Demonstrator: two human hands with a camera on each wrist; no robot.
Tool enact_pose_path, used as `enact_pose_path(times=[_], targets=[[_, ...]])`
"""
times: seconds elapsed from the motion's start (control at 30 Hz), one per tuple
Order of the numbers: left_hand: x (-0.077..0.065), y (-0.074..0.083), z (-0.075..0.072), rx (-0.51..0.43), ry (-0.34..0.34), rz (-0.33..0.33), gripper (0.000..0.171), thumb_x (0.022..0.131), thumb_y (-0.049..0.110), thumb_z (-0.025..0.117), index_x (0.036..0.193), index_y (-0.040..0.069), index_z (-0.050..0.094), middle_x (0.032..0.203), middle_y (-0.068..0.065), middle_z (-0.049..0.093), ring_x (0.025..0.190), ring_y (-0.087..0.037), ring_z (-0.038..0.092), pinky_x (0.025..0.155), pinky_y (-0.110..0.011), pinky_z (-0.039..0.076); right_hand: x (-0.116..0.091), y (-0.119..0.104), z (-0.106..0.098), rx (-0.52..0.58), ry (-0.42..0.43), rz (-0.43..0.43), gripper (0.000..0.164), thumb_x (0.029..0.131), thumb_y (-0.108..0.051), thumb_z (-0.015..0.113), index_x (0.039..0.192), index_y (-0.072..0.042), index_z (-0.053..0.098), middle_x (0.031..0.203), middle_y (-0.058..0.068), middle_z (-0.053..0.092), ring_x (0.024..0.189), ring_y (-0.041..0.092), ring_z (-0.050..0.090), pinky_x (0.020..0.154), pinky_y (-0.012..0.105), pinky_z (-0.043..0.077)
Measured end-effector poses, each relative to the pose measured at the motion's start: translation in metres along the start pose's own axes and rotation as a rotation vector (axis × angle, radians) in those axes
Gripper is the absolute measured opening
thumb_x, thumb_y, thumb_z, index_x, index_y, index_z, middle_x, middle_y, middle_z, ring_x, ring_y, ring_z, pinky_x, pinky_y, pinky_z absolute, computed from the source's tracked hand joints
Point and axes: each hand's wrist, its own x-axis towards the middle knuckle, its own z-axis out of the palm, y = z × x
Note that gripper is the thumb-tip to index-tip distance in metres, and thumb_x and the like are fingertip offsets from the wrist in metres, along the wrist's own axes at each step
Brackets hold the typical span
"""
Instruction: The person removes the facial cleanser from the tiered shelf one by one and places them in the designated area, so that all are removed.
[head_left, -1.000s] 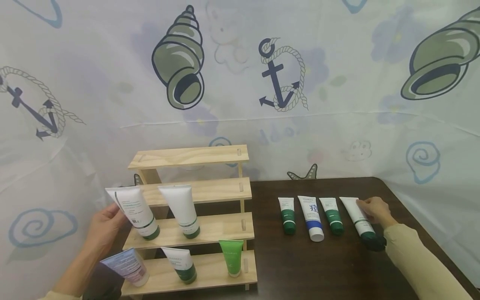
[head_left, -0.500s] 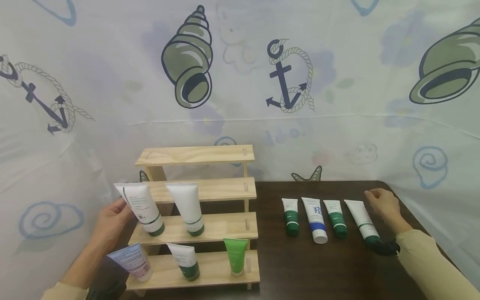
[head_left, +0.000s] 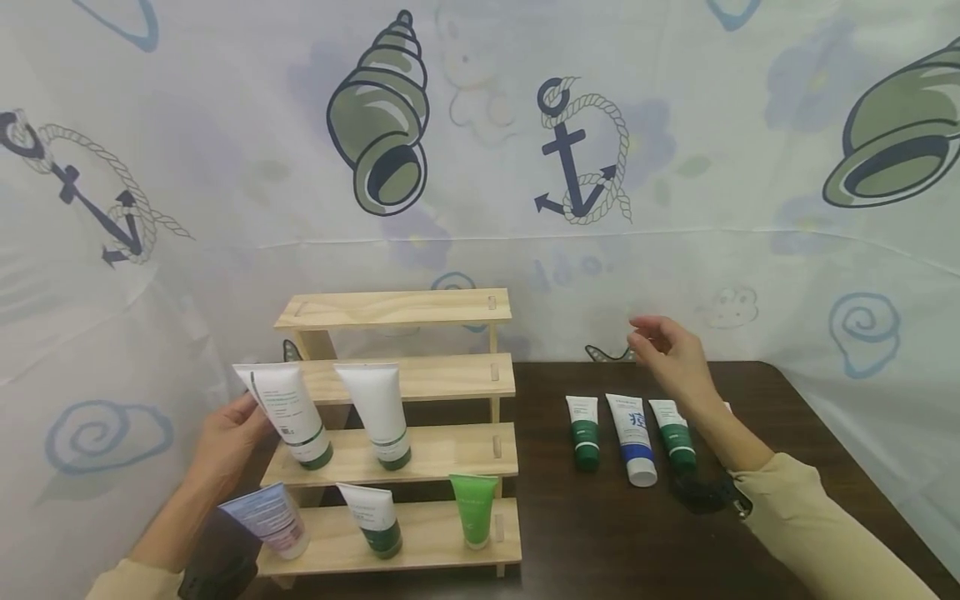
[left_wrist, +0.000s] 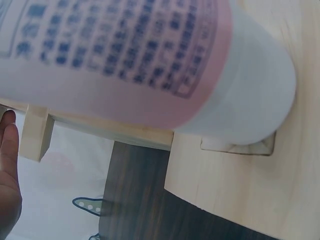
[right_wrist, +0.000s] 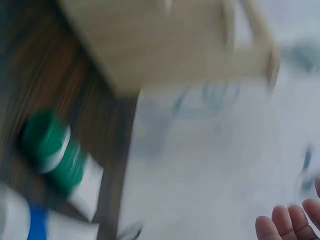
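Observation:
My left hand [head_left: 230,429] is at the left edge of a large white squeeze tube [head_left: 288,412] with a dark green cap, standing on the second shelf from the bottom. Its fingertips go behind the tube, so whether they grip it is hidden. In the left wrist view the hand [left_wrist: 9,177] shows only at the left edge. A lilac and pink tube [left_wrist: 150,65] fills much of that view. My right hand [head_left: 671,354] is raised over the row of tubes on the table, fingers loosely bent and holding nothing. Its fingertips [right_wrist: 282,220] show in the right wrist view.
The stepped wooden rack [head_left: 450,454] also carries another large white tube [head_left: 377,417], a small white-and-green tube [head_left: 372,521] and a bright green tube [head_left: 475,510]. On the dark table [head_left: 585,542] lie a white-and-green tube [head_left: 583,433], a blue-banded tube [head_left: 632,442] and others. A patterned cloth [head_left: 480,167] hangs behind.
My right hand has left the rightmost tube on the table, risen and swung left above the row. The left hand stays at the large tube. The head view has shifted slightly.

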Motion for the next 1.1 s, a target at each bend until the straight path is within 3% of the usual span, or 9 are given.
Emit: enact_pose_path(times=[0.1, 0.2, 0.27, 0.4, 0.57, 0.87, 0.93, 1.03, 1.1], targets=[[0.000, 0.001, 0.000, 0.014, -0.001, -0.013, 0.067, 0.093, 0.044, 0.054, 0.142, 0.002, 0.036, 0.136, 0.007, 0.051, 0.135, -0.036, 0.035, 0.104, -0.061, 0.032, -0.003, -0.026, 0.023, 0.092, -0.066, -0.060, 0.033, 0.094, -0.014, 0.058, 0.122, 0.003, 0.055, 0.102, 0.018, 0.059, 0.081, 0.002, 0.058, 0.072, 0.015, 0.054], [0.000, 0.003, 0.001, 0.004, -0.004, -0.023, 0.068, 0.093, 0.044, 0.054, 0.143, 0.002, 0.035, 0.146, -0.015, 0.038, 0.136, -0.042, 0.029, 0.105, -0.061, 0.030, -0.009, -0.050, 0.042, 0.152, -0.134, -0.108, 0.031, 0.092, -0.011, 0.060, 0.121, 0.001, 0.056, 0.102, 0.016, 0.060, 0.086, 0.006, 0.060, 0.076, 0.018, 0.054], [0.000, 0.004, 0.001, 0.002, -0.004, -0.029, 0.069, 0.093, 0.045, 0.054, 0.143, 0.002, 0.034, 0.146, -0.019, 0.035, 0.136, -0.042, 0.029, 0.106, -0.062, 0.029, -0.013, -0.063, 0.056, 0.173, -0.173, -0.147, 0.031, 0.090, -0.009, 0.062, 0.120, 0.000, 0.057, 0.103, 0.016, 0.061, 0.090, 0.008, 0.060, 0.077, 0.019, 0.053], [-0.001, 0.004, 0.000, 0.003, 0.007, -0.034, 0.068, 0.092, 0.045, 0.055, 0.142, 0.003, 0.037, 0.139, -0.004, 0.050, 0.134, -0.042, 0.032, 0.105, -0.062, 0.030, -0.020, -0.087, 0.083, 0.208, -0.240, -0.211, 0.030, 0.088, -0.005, 0.064, 0.117, 0.000, 0.059, 0.101, 0.016, 0.062, 0.093, 0.016, 0.060, 0.081, 0.026, 0.054], [-0.001, 0.002, 0.000, -0.003, 0.017, -0.019, 0.066, 0.092, 0.045, 0.055, 0.141, 0.003, 0.039, 0.114, 0.023, 0.057, 0.132, -0.043, 0.036, 0.104, -0.061, 0.032, -0.024, -0.109, 0.111, 0.276, -0.358, -0.213, 0.032, 0.088, -0.007, 0.065, 0.119, -0.002, 0.059, 0.102, 0.012, 0.063, 0.094, 0.020, 0.062, 0.080, 0.031, 0.054], [-0.001, 0.001, 0.001, -0.035, 0.008, -0.019, 0.067, 0.092, 0.045, 0.055, 0.140, 0.002, 0.040, 0.107, 0.028, 0.057, 0.132, -0.041, 0.038, 0.104, -0.058, 0.035, -0.026, -0.138, 0.146, 0.295, -0.479, -0.138, 0.038, 0.084, -0.010, 0.070, 0.119, -0.004, 0.058, 0.103, 0.012, 0.062, 0.097, 0.019, 0.062, 0.083, 0.027, 0.052], [-0.001, 0.002, 0.001, -0.033, 0.010, -0.018, 0.067, 0.092, 0.045, 0.055, 0.140, 0.002, 0.040, 0.107, 0.029, 0.057, 0.130, -0.034, 0.043, 0.104, -0.057, 0.036, -0.025, -0.142, 0.152, 0.300, -0.490, -0.117, 0.038, 0.083, -0.010, 0.071, 0.119, -0.003, 0.058, 0.105, 0.011, 0.063, 0.098, 0.019, 0.062, 0.084, 0.024, 0.052], [-0.002, 0.002, 0.000, -0.033, 0.007, -0.009, 0.066, 0.092, 0.044, 0.056, 0.140, 0.002, 0.041, 0.106, 0.030, 0.056, 0.119, -0.010, 0.053, 0.104, -0.056, 0.036, -0.025, -0.145, 0.160, 0.312, -0.504, -0.108, 0.038, 0.083, -0.008, 0.071, 0.119, -0.002, 0.059, 0.106, 0.012, 0.063, 0.098, 0.020, 0.062, 0.084, 0.024, 0.052], [-0.003, 0.002, 0.000, -0.035, 0.003, -0.006, 0.066, 0.092, 0.044, 0.056, 0.140, 0.002, 0.040, 0.105, 0.031, 0.056, 0.109, 0.003, 0.052, 0.104, -0.056, 0.036, -0.024, -0.146, 0.164, 0.320, -0.512, -0.112, 0.037, 0.083, -0.006, 0.070, 0.118, -0.001, 0.059, 0.106, 0.013, 0.063, 0.098, 0.022, 0.063, 0.082, 0.024, 0.053]])
